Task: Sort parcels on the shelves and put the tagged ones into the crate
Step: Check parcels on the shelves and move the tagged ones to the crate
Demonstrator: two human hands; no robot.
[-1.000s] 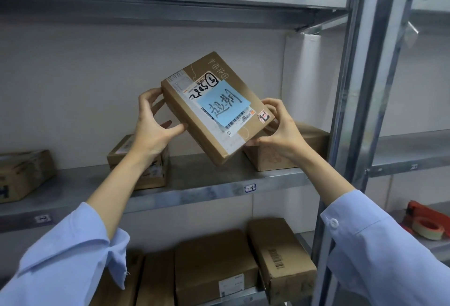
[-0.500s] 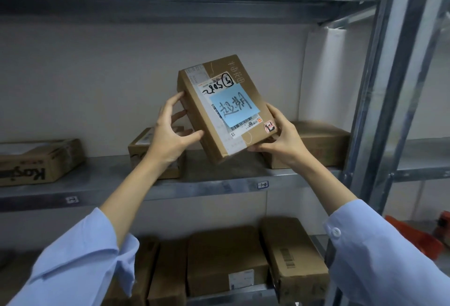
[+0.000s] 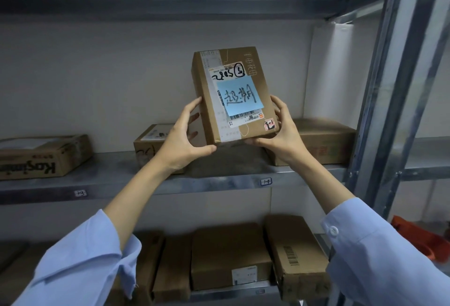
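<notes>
I hold a brown cardboard parcel (image 3: 258,79) nearly upright above the middle shelf (image 3: 102,179). A blue sticky note (image 3: 239,97) with handwriting sits on its shipping label. My left hand (image 3: 181,140) grips the parcel's lower left edge. My right hand (image 3: 285,130) cups its lower right corner and underside. Both sleeves are light blue. No crate is in view.
On the middle shelf stand a small box (image 3: 151,145) behind my left hand, a flat printed box (image 3: 41,157) at far left and a box (image 3: 326,142) at right. Several parcels (image 3: 231,254) fill the lower shelf. A steel upright (image 3: 389,91) rises at right, something orange (image 3: 418,240) beyond it.
The parcel has turned from a tilted pose to nearly upright and moved toward the shelf. My view has shifted left, so the flat box at far left shows more.
</notes>
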